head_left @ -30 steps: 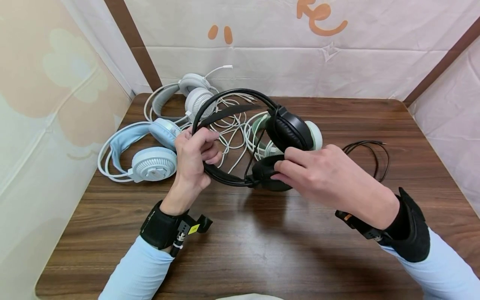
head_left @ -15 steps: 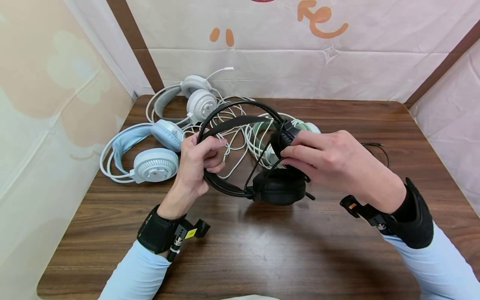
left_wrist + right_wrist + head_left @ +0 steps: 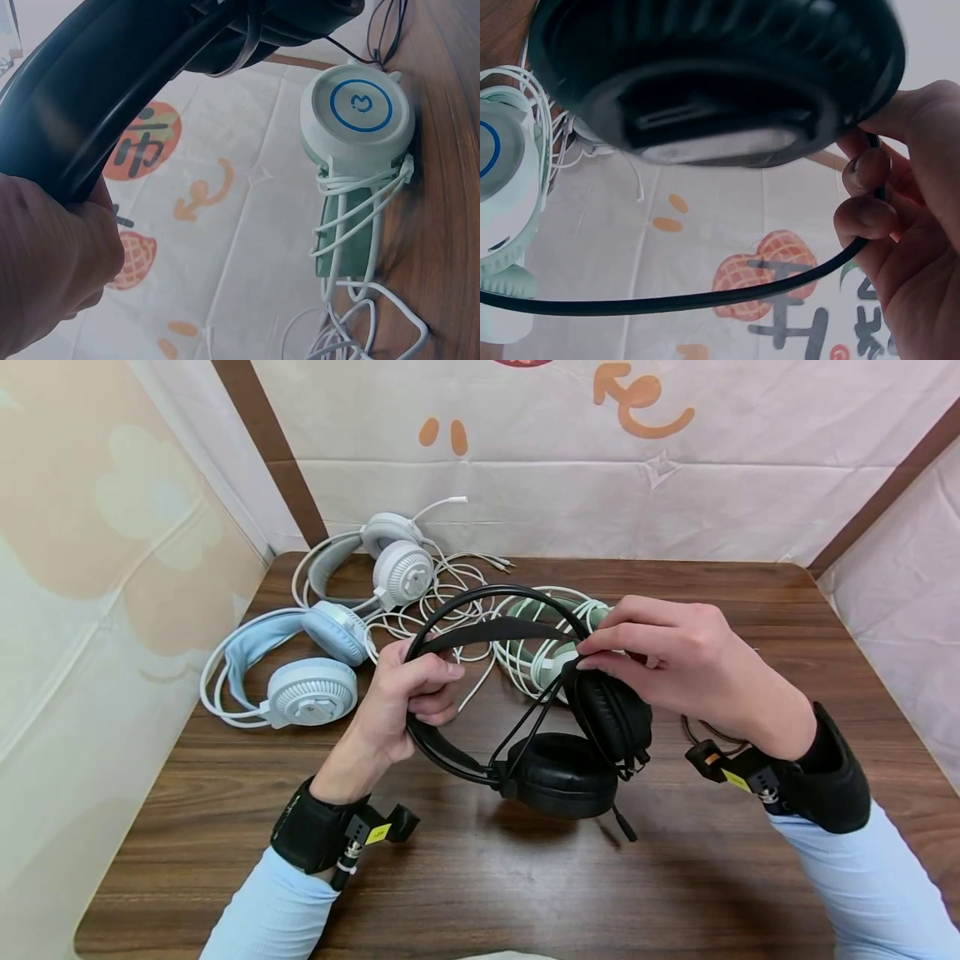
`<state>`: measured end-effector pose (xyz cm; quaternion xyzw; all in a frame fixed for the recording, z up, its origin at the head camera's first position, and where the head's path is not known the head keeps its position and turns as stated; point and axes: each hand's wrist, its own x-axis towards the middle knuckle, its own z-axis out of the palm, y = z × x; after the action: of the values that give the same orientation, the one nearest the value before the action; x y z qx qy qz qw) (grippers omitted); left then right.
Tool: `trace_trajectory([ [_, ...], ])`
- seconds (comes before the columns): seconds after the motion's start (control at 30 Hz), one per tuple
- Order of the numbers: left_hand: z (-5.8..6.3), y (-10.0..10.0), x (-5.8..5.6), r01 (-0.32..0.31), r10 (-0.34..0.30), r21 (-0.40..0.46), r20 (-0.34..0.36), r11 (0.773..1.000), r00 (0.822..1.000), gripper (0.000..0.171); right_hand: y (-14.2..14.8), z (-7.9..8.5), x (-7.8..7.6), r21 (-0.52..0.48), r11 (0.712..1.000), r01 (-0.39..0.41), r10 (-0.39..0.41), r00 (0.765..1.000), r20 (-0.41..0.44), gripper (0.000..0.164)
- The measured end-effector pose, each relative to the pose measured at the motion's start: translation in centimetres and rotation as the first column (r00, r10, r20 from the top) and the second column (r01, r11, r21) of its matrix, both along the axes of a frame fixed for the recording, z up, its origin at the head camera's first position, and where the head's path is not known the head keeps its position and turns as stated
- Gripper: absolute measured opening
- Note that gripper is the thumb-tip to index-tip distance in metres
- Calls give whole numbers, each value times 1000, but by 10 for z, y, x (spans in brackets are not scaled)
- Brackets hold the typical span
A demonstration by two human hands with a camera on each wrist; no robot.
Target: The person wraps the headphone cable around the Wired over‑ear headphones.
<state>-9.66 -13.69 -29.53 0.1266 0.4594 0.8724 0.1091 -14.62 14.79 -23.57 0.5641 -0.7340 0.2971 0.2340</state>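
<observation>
A black headset (image 3: 566, 781) with two padded ear cups is held over the table, its headband to the left. My left hand (image 3: 412, 693) grips the headband at its crown, thumb on top; in the left wrist view the band rises from the curled fingers. My right hand (image 3: 690, 660) pinches the headset where the headband meets the upper ear cup (image 3: 609, 714). In the right wrist view its fingertips (image 3: 870, 169) close on a thin black strand beside the cup. A short microphone boom (image 3: 624, 825) points down from the lower cup.
Left on the wooden table (image 3: 450, 893) lies a light blue headset (image 3: 311, 689), with a white headset (image 3: 405, 572) behind it. A pale green headset (image 3: 360, 105) wrapped in its white cable lies behind the black one. White cables (image 3: 450, 581) tangle between them. A black cable (image 3: 712, 735) lies at right.
The black headset has come down and nearer, its ear cups tilting downward. My right hand has shifted from the lower ear cup to the upper cup's headband joint. The left hand keeps its grip.
</observation>
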Motion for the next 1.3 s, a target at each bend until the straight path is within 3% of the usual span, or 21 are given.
trace_trajectory([
  [0.3,-2,-6,2,51,-51,-3,2,999,999,34,8,-5,-15,-48,999,0,3,998,65,32],
  [0.5,-4,-7,2,91,-91,12,-9,996,996,34,16,-7,-21,-57,998,5,2,991,133,6],
  [0.6,-5,-8,2,103,-103,25,-23,994,994,34,21,-9,-25,-71,997,9,3,986,168,16],
  [0.73,-6,-10,4,120,-119,45,-37,992,992,32,30,-11,-31,-119,992,46,-22,980,198,5],
  [0.9,-8,-12,5,160,-156,75,-59,984,986,32,44,-15,-40,-160,980,120,-80,968,238,3],
  [1.03,-9,-12,5,179,-174,86,-63,980,983,33,51,-17,-45,-149,977,154,-113,961,254,20],
  [1.13,-9,-13,6,184,-179,101,-55,978,982,30,54,-18,-47,-157,969,189,-138,947,289,27],
  [1.3,-10,-14,8,187,-182,128,-51,974,982,25,58,-19,-48,-183,951,248,-165,911,379,21],
])
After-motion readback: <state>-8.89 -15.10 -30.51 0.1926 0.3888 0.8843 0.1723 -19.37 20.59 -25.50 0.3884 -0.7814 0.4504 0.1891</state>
